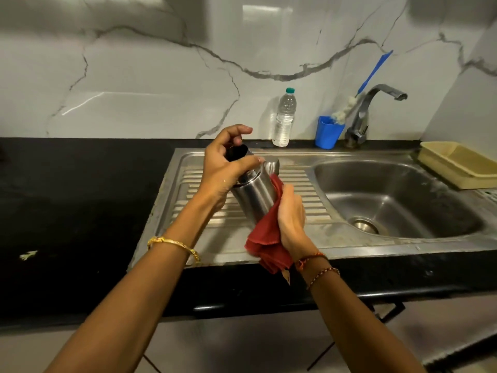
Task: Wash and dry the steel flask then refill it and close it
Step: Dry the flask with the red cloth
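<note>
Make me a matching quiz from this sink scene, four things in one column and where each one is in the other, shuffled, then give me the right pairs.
Things:
1. steel flask
2. red cloth
3. plastic water bottle
4. blue cup

Places:
A. on the counter, just left of the tap, with a brush in it
B. held tilted over the drainboard by the left hand
C. standing at the wall behind the drainboard
D. pressed against the flask by the right hand

Pairs: 1-B, 2-D, 3-C, 4-A
</note>
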Demonstrator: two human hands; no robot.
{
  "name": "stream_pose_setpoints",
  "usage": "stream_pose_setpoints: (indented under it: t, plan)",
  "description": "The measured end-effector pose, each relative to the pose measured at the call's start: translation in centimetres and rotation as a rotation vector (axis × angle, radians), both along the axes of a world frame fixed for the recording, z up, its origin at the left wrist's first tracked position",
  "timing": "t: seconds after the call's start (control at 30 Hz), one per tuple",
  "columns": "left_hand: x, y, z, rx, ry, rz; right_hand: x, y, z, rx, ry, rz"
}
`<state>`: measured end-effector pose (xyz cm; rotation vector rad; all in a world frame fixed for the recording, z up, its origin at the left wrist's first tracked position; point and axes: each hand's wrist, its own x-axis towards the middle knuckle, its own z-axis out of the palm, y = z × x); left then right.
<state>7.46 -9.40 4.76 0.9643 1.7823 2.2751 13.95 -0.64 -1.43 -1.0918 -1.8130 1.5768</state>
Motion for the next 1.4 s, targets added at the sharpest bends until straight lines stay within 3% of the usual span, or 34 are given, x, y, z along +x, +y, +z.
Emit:
stream_pose_setpoints:
  t: [0.13, 0.23, 0.33, 0.4, 0.47, 0.57, 0.7, 0.77, 0.9, 1.0, 1.13, 1.23, 1.4]
  plan:
    - [-0.4, -0.3, -0.3, -0.044, 0.045, -0.079, -1.3, -1.4, 4.8, 0.086, 0.200, 0.106]
    - [0.5, 0.6, -0.4, -0.014, -0.030, 0.106, -1.0, -1.5, 4.8, 0.123, 0.244, 0.136]
    - [1.7, 1.2, -0.8, 0.072, -0.070, 0.371, 0.2, -0.8, 0.8, 0.135, 0.179, 0.031]
    - [2.0, 1.1, -0.9, 0.082, -0.093, 0.389, 1.0, -0.5, -1.3, 0.097, 0.111, -0.047]
    - [2.0, 1.0, -0.7, 0.038, -0.043, 0.348, 1.3, -0.5, -1.7, 0.038, 0.079, -0.105]
    - [2.7, 1.5, -0.3, -0.027, 0.098, 0.241, 1.0, -0.6, 1.1, 0.107, 0.201, -0.046]
    - [2.9, 2.7, 0.2, 0.073, 0.036, 0.057, 0.8, 0.5, 4.3, 0.283, 0.372, 0.145]
    - [2.3, 2.7, 0.1, 0.078, 0.054, -0.010, 0.9, 1.7, 3.2, 0.286, 0.315, 0.182]
    - [0.9, 1.5, 0.0, 0.032, 0.094, -0.276, 1.6, 2.5, -1.7, 0.013, 0.034, 0.045]
    - [0.1, 0.8, 0.2, -0.019, 0.114, -0.328, 1.7, 1.7, -1.5, 0.003, 0.010, -0.023]
    - [1.1, 2.2, -0.3, 0.069, 0.081, -0.070, 0.3, 0.3, 3.7, 0.149, 0.264, 0.039]
    - [2.2, 3.2, -1.2, 0.171, 0.093, 0.161, -0.6, 0.1, 5.3, 0.141, 0.348, 0.093]
    - [1.4, 2.3, -1.3, 0.119, 0.048, 0.241, 0.3, 2.0, -0.5, 0.017, 0.091, 0.010]
